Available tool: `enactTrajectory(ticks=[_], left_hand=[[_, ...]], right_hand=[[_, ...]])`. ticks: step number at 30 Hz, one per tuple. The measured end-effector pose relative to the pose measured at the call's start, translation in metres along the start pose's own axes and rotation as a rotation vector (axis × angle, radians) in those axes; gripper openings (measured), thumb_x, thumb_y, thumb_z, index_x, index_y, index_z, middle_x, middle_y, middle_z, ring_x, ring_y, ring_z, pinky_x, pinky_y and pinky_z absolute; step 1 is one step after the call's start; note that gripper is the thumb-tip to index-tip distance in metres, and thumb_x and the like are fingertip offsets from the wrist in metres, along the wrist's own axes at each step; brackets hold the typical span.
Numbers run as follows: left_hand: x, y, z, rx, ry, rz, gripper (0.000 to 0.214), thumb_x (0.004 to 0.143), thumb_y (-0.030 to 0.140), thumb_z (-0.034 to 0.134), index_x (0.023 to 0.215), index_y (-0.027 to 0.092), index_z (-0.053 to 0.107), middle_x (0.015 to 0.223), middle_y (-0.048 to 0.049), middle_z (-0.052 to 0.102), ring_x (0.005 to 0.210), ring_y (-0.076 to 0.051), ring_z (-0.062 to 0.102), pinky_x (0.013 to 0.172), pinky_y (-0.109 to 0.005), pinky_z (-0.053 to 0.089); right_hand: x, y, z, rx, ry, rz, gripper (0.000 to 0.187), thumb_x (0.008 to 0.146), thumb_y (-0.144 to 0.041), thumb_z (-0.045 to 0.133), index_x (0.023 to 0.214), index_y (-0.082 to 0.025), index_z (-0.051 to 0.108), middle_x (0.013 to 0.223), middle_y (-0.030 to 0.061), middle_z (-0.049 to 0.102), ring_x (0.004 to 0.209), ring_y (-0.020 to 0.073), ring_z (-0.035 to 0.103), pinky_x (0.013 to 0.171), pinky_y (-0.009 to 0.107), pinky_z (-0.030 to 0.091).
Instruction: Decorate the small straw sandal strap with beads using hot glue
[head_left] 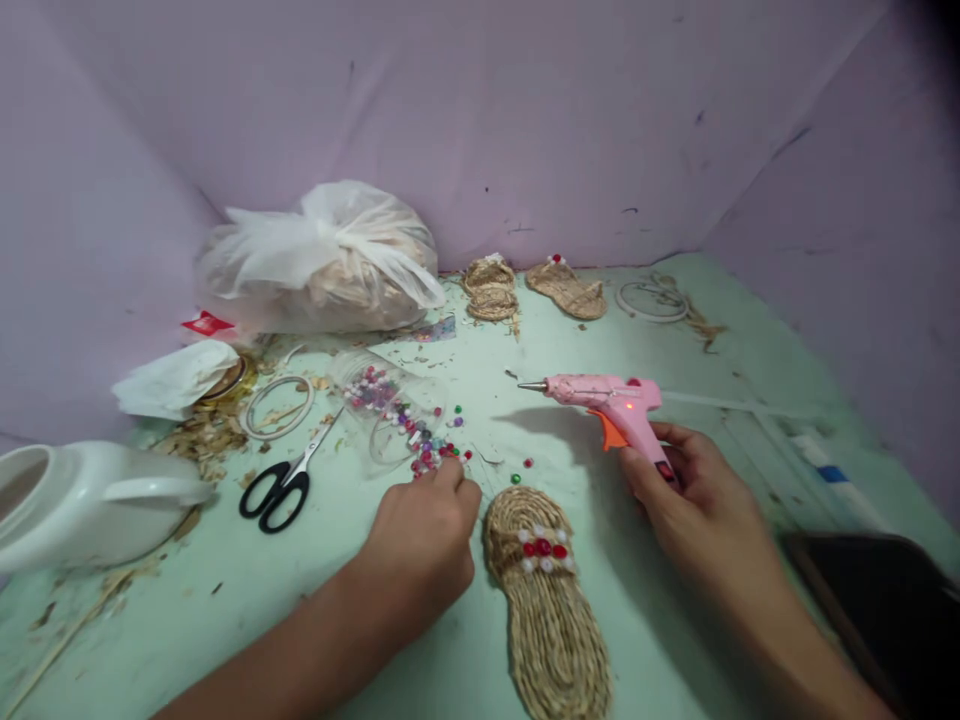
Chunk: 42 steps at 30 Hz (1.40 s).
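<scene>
The beaded woven slipper (559, 640) lies just beside the left hand (426, 545), whose fingers bunch at loose beads (429, 460), any pinch hidden, while the right hand (697, 490) clasps a pink hot-glue gun (600, 391).

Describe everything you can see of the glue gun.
The glue gun has a pink body that looks like plastic, a tapered, metallic-looking nozzle and an orange trigger. A small orange light glows on its side, and there is a red patch low on the handle. The right hand grips the lower handle, with the nozzle pointing left, roughly level. It appears raised above the green table. Whether glue sits at the tip is too small to tell.
</scene>
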<state>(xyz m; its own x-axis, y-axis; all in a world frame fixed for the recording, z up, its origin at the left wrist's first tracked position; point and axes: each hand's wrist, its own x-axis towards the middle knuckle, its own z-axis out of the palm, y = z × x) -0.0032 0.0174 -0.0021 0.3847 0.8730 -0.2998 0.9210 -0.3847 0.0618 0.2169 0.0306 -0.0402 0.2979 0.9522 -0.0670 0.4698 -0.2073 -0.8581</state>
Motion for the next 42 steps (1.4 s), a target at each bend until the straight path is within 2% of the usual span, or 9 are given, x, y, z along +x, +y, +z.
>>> enactTrajectory(ticks=[6, 13, 16, 20, 25, 29, 35, 39, 42], left_hand=[[-0.006, 0.003, -0.002, -0.036, -0.006, -0.042, 0.029, 0.069, 0.005, 0.041, 0.088, 0.017, 0.058, 0.089, -0.011, 0.06, 0.065, -0.024, 0.061, 0.051, -0.035, 0.047], [-0.001, -0.019, -0.015, 0.042, -0.014, -0.231, 0.024, 0.071, 0.005, 0.04, 0.081, 0.017, 0.058, 0.083, -0.0088, 0.061, 0.063, -0.02, 0.061, 0.053, -0.029, 0.044], [0.006, -0.023, -0.013, -0.027, 0.067, -0.241, 0.024, 0.074, 0.005, 0.04, 0.084, 0.016, 0.059, 0.088, -0.0104, 0.06, 0.07, -0.021, 0.061, 0.059, -0.03, 0.045], [0.021, -0.019, -0.01, -0.074, 0.235, -0.232, 0.027, 0.076, 0.004, 0.037, 0.089, 0.013, 0.059, 0.092, -0.0123, 0.059, 0.077, -0.022, 0.061, 0.064, -0.032, 0.046], [0.041, -0.019, -0.016, 0.001, 0.228, -0.223, 0.024, 0.074, 0.006, 0.04, 0.078, 0.013, 0.062, 0.079, -0.0113, 0.061, 0.063, -0.022, 0.061, 0.055, -0.032, 0.045], [0.042, -0.035, -0.022, -0.039, 0.251, -0.159, 0.025, 0.077, 0.008, 0.041, 0.078, 0.015, 0.065, 0.078, -0.0092, 0.064, 0.07, -0.02, 0.062, 0.063, -0.031, 0.046], [0.04, -0.068, -0.022, -0.291, 0.42, -0.024, 0.024, 0.078, 0.013, 0.045, 0.081, 0.016, 0.068, 0.079, -0.0069, 0.069, 0.078, -0.02, 0.062, 0.073, -0.03, 0.046], [0.04, -0.073, -0.022, -0.334, 0.403, -0.049, 0.022, 0.077, 0.015, 0.047, 0.082, 0.015, 0.068, 0.081, -0.0069, 0.071, 0.078, -0.02, 0.063, 0.071, -0.03, 0.046], [0.032, -0.07, -0.027, -0.392, 0.32, -0.029, 0.019, 0.075, 0.015, 0.05, 0.077, 0.015, 0.068, 0.076, -0.0044, 0.07, 0.069, -0.016, 0.062, 0.064, -0.025, 0.045]], right_hand=[[0.005, -0.008, 0.014, 0.187, -0.072, 0.097, 0.049, 0.07, -0.046, 0.062, 0.109, -0.019, 0.051, 0.078, 0.0034, 0.06, 0.051, 0.013, 0.049, 0.044, 0.027, 0.044], [0.013, -0.02, 0.029, 0.286, -0.1, 0.082, 0.048, 0.069, -0.042, 0.064, 0.108, -0.017, 0.053, 0.088, 0.0065, 0.061, 0.052, 0.0112, 0.05, 0.045, 0.027, 0.048], [0.012, -0.018, 0.031, 0.302, -0.092, 0.073, 0.048, 0.07, -0.042, 0.064, 0.11, -0.017, 0.053, 0.09, 0.0069, 0.061, 0.055, 0.0121, 0.05, 0.046, 0.027, 0.049], [0.011, -0.013, 0.03, 0.305, -0.102, 0.067, 0.046, 0.073, -0.042, 0.062, 0.11, -0.018, 0.052, 0.086, 0.0049, 0.06, 0.054, 0.0111, 0.049, 0.047, 0.027, 0.048], [0.011, -0.013, 0.029, 0.302, -0.122, 0.052, 0.044, 0.074, -0.042, 0.061, 0.11, -0.018, 0.052, 0.085, 0.0029, 0.06, 0.052, 0.0105, 0.049, 0.051, 0.028, 0.046], [0.01, -0.014, 0.028, 0.297, -0.122, 0.055, 0.045, 0.074, -0.041, 0.061, 0.111, -0.018, 0.051, 0.085, 0.0024, 0.06, 0.05, 0.0094, 0.048, 0.05, 0.028, 0.045], [0.01, -0.012, 0.027, 0.264, -0.123, 0.04, 0.044, 0.074, -0.04, 0.061, 0.111, -0.018, 0.052, 0.089, 0.0041, 0.061, 0.051, 0.0095, 0.05, 0.049, 0.028, 0.046], [0.01, -0.011, 0.028, 0.273, -0.126, 0.037, 0.047, 0.072, -0.042, 0.062, 0.112, -0.019, 0.052, 0.091, 0.0044, 0.062, 0.05, 0.0097, 0.05, 0.048, 0.029, 0.046], [0.011, -0.01, 0.027, 0.296, -0.112, 0.052, 0.047, 0.07, -0.042, 0.064, 0.11, -0.02, 0.053, 0.086, 0.0032, 0.061, 0.048, 0.0098, 0.05, 0.048, 0.029, 0.046]])
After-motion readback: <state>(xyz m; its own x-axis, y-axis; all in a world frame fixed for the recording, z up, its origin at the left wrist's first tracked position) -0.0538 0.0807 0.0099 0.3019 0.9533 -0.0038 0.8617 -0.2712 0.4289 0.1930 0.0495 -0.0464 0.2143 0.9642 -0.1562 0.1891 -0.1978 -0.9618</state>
